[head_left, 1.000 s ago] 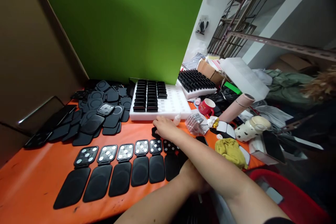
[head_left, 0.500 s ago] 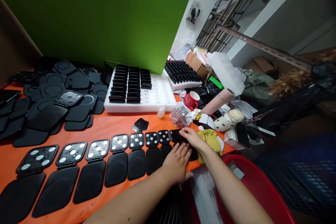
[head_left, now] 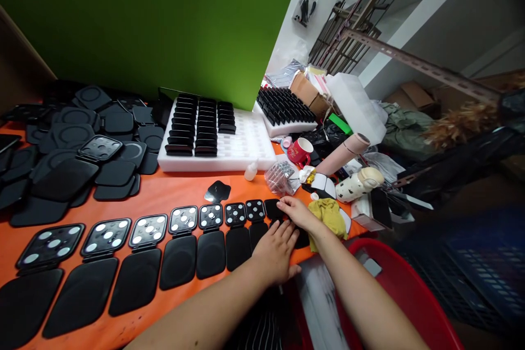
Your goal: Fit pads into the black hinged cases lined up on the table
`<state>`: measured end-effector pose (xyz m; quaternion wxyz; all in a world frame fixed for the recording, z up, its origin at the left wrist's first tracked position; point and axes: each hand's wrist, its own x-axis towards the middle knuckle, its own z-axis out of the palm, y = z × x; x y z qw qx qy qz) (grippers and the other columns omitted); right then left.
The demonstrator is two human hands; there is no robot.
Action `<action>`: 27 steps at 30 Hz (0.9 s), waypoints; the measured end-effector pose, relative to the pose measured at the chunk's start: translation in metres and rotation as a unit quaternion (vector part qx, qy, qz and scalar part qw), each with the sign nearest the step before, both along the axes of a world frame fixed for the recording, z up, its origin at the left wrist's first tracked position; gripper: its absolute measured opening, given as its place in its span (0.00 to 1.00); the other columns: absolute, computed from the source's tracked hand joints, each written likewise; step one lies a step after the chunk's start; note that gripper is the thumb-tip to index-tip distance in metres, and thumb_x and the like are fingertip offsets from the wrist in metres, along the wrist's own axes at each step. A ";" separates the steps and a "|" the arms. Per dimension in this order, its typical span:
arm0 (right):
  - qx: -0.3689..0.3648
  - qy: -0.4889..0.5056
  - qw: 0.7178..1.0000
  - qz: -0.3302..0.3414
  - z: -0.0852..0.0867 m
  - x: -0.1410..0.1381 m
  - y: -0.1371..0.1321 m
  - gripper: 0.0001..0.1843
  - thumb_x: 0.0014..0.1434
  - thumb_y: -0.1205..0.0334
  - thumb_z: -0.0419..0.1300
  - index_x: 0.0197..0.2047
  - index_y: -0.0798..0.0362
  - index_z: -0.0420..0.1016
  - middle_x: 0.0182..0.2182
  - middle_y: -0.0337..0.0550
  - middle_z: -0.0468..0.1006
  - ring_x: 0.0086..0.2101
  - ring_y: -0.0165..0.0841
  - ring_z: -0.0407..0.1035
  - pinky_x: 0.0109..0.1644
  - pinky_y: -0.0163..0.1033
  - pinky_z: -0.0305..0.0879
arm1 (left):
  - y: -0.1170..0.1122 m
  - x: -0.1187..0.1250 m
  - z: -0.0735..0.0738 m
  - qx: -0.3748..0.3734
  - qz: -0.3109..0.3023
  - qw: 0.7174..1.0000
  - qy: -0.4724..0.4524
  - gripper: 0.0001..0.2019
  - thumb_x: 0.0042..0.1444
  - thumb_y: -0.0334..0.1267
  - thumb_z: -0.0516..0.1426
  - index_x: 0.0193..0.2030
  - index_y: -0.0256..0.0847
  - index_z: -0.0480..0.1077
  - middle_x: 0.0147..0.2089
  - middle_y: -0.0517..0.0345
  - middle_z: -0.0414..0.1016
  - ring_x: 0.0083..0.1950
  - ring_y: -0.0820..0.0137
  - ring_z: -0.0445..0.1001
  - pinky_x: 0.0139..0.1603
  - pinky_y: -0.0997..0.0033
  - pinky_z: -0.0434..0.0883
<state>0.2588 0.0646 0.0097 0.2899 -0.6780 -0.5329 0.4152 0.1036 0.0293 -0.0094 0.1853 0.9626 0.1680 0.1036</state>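
Two hands (head_left: pixel 275 251) — eight black cases (head_left: pixel 210 239)

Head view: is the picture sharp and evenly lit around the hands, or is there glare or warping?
Head view: sharp at both hands; even light, soft shadows; white dots on the open cases read clearly, faint sheen only; wide-angle warping bends the green wall and shelf rail; far right is dim.

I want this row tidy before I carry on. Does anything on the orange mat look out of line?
Yes: one small black square piece lies alone and turned at an angle behind the row of open black cases, near the white foam tray. The case at the row's right end is under the left hand and right hand, so its alignment cannot be judged.
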 end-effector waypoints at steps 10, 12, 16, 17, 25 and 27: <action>0.010 -0.065 0.998 0.001 -0.001 0.002 0.003 0.16 0.52 0.50 0.54 0.24 0.54 0.61 0.19 0.32 0.60 0.22 0.25 0.53 0.25 0.31 0.51 | 0.000 0.001 -0.002 0.013 0.002 1.000 0.006 0.40 0.53 0.62 0.36 0.64 0.33 0.47 0.66 0.47 0.47 0.66 0.59 0.41 0.63 0.56 0.38; 0.009 -0.081 0.997 0.003 -0.001 0.003 0.004 0.16 0.52 0.51 0.54 0.23 0.54 0.61 0.19 0.32 0.60 0.22 0.25 0.53 0.26 0.31 0.51 | 0.000 0.001 -0.002 0.014 0.003 1.000 0.005 0.40 0.53 0.62 0.36 0.64 0.33 0.47 0.66 0.47 0.47 0.66 0.59 0.40 0.63 0.56 0.37; 0.005 -0.112 0.994 -0.004 -0.001 0.003 0.005 0.15 0.51 0.51 0.54 0.24 0.54 0.62 0.19 0.33 0.62 0.22 0.26 0.55 0.26 0.31 0.52 | -0.001 0.000 -0.002 0.012 0.003 1.000 0.002 0.40 0.53 0.63 0.35 0.63 0.33 0.47 0.66 0.47 0.47 0.66 0.59 0.40 0.64 0.56 0.37; 0.002 -0.119 0.993 -0.006 -0.001 0.003 0.006 0.15 0.51 0.51 0.54 0.24 0.54 0.63 0.19 0.33 0.63 0.22 0.26 0.56 0.26 0.31 0.52 | -0.001 0.000 -0.002 0.011 0.003 1.000 0.002 0.40 0.53 0.63 0.35 0.63 0.33 0.47 0.66 0.47 0.47 0.66 0.59 0.40 0.64 0.56 0.37; -0.026 -0.153 0.988 -0.012 -0.001 0.000 0.010 0.13 0.52 0.53 0.54 0.25 0.54 0.64 0.18 0.33 0.65 0.19 0.26 0.60 0.24 0.31 0.54 | 0.000 0.000 0.001 0.005 0.004 1.000 0.000 0.40 0.53 0.63 0.36 0.63 0.33 0.49 0.66 0.47 0.47 0.66 0.60 0.40 0.64 0.56 0.37; -0.029 -0.166 0.986 -0.012 0.000 -0.001 0.010 0.13 0.52 0.53 0.54 0.25 0.53 0.64 0.18 0.34 0.66 0.19 0.26 0.61 0.24 0.31 0.54 | 0.000 0.000 0.001 0.004 0.005 1.000 0.000 0.40 0.53 0.63 0.36 0.63 0.33 0.49 0.66 0.47 0.47 0.66 0.59 0.40 0.63 0.56 0.37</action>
